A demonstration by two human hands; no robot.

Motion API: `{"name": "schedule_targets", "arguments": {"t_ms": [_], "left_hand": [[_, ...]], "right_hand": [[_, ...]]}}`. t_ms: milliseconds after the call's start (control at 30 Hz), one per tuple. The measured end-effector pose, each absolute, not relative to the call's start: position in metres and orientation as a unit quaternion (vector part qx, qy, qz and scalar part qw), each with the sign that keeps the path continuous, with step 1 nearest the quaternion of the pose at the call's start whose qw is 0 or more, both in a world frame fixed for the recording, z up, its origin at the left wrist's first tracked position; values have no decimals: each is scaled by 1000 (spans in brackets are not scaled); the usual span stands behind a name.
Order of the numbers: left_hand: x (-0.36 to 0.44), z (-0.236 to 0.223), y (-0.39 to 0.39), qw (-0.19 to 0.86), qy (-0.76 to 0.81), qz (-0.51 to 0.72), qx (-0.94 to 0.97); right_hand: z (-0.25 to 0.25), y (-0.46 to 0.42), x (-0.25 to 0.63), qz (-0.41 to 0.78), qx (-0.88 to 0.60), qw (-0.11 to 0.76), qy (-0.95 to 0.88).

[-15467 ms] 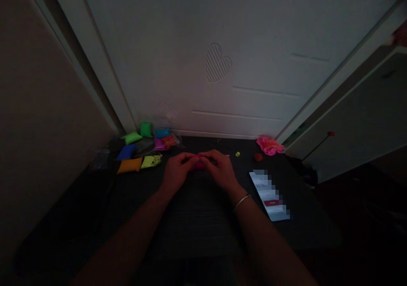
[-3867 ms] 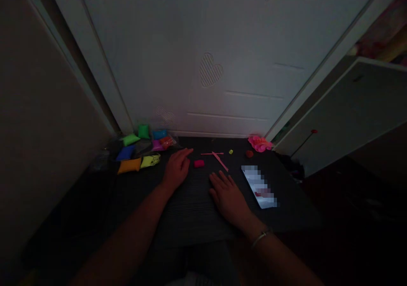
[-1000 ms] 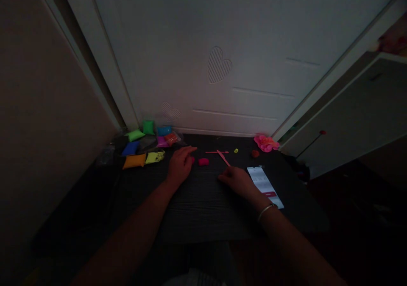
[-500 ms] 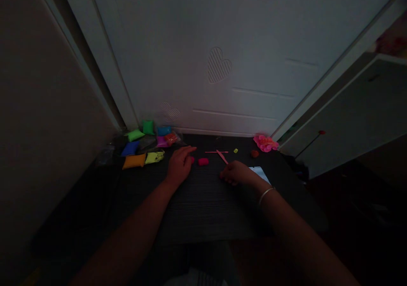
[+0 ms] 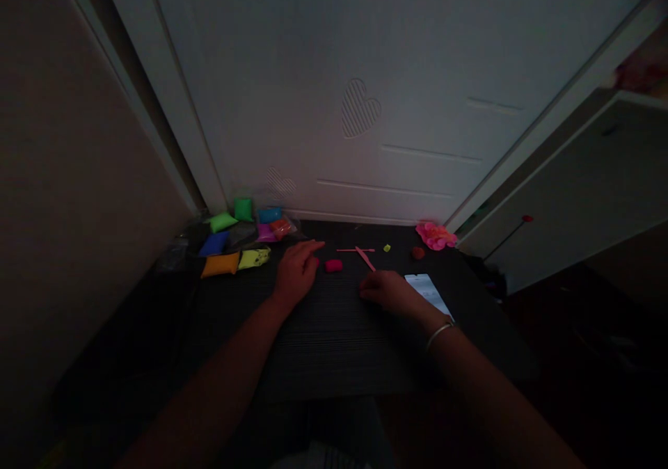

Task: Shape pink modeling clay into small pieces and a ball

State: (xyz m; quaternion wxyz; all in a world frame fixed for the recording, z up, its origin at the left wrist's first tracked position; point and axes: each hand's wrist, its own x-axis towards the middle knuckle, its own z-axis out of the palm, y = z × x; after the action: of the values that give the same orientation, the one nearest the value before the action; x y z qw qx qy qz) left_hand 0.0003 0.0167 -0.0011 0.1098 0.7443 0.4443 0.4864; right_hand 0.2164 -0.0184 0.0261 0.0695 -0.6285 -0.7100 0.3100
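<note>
My left hand [image 5: 297,267] rests over the dark table with its fingers stretched to the right. A small red spot shows at its thumb; I cannot tell whether it is a nail or clay. Just right of it lies a short red-pink lump of clay [image 5: 333,266]. My right hand [image 5: 383,290] is closed low over the table, fingers curled down; anything inside them is hidden. At its knuckles ends a pink modelling tool [image 5: 366,259], which crosses near a thin pink stick [image 5: 347,250]. Beside the right wrist lies a lit phone [image 5: 428,293].
Several bright clay packets, including an orange one [image 5: 220,265] and a blue one [image 5: 213,243], lie at the left. A small yellow piece [image 5: 387,248], a brown-red lump [image 5: 417,253] and a pink flower [image 5: 436,235] sit at the back right. A white door [image 5: 313,107] stands behind.
My right hand and wrist have shifted slightly downward and tilted, so more of the phone shows. My left hand has hardly moved.
</note>
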Motion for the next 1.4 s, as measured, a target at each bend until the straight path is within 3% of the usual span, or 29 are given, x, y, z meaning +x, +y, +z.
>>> {"name": "schedule_targets", "arguments": {"t_ms": [100, 167, 333, 467, 633, 1233, 1300, 1400], "left_hand": [[4, 5, 11, 142, 426, 495, 744], [7, 8, 7, 197, 413, 492, 740], [17, 9, 3, 448, 399, 410, 687], [22, 5, 2, 633, 383, 370, 562], [22, 5, 1, 743, 350, 375, 430], [19, 1, 4, 792, 344, 334, 379], [18, 4, 5, 769, 360, 348, 397], [13, 9, 11, 663, 419, 466, 410]], "right_hand": [[26, -20, 214, 253, -602, 108, -750], [28, -21, 209, 224, -572, 184, -767], [32, -23, 193, 165, -500, 360, -770], [28, -21, 184, 169, -475, 391, -770], [18, -18, 182, 158, -454, 397, -782], [2, -17, 179, 188, -454, 424, -761], [1, -15, 182, 178, -476, 425, -749], [1, -12, 188, 143, -540, 417, -717]]}}
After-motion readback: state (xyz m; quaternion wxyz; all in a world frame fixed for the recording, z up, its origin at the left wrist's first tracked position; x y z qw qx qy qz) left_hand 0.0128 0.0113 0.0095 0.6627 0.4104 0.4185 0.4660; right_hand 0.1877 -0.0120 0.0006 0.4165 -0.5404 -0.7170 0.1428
